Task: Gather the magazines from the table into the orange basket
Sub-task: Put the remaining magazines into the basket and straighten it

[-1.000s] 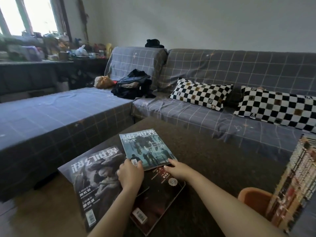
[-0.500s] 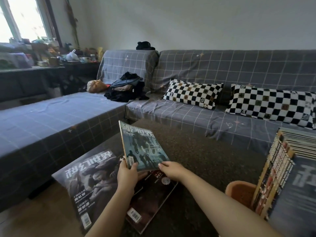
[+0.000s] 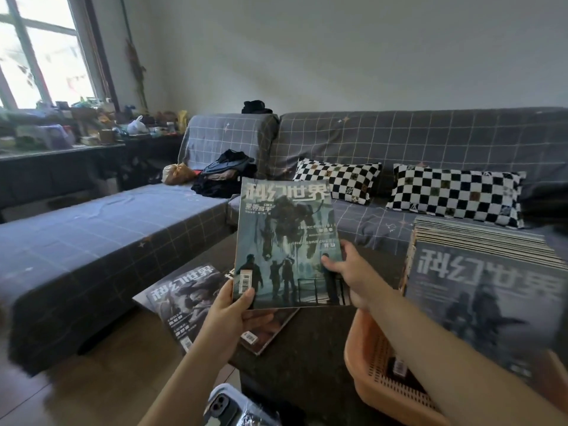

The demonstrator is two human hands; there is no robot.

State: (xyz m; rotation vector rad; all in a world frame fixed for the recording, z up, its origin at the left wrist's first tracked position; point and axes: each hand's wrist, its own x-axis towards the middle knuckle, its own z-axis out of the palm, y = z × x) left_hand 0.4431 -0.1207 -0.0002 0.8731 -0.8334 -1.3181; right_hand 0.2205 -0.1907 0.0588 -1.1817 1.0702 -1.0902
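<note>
I hold a teal-covered magazine (image 3: 287, 241) upright above the dark table (image 3: 307, 348). My left hand (image 3: 233, 309) grips its lower left corner and my right hand (image 3: 347, 269) grips its right edge. A grey-covered magazine (image 3: 187, 296) lies flat at the table's left end. Beside it, a dark reddish magazine (image 3: 267, 330) lies partly hidden under my left hand. The orange basket (image 3: 378, 373) stands at the lower right, under my right forearm. Several magazines (image 3: 479, 272) stand packed upright in it.
A grey grid-patterned corner sofa (image 3: 107, 235) wraps the table's left and far sides, with two checkered pillows (image 3: 338, 179) and a pile of dark clothes (image 3: 227, 176). A phone (image 3: 218, 410) lies at the bottom edge. Cluttered shelves stand under the window.
The teal magazine has been lifted off the table and raised upright in both hands. The view has shifted right, showing more of the basket.
</note>
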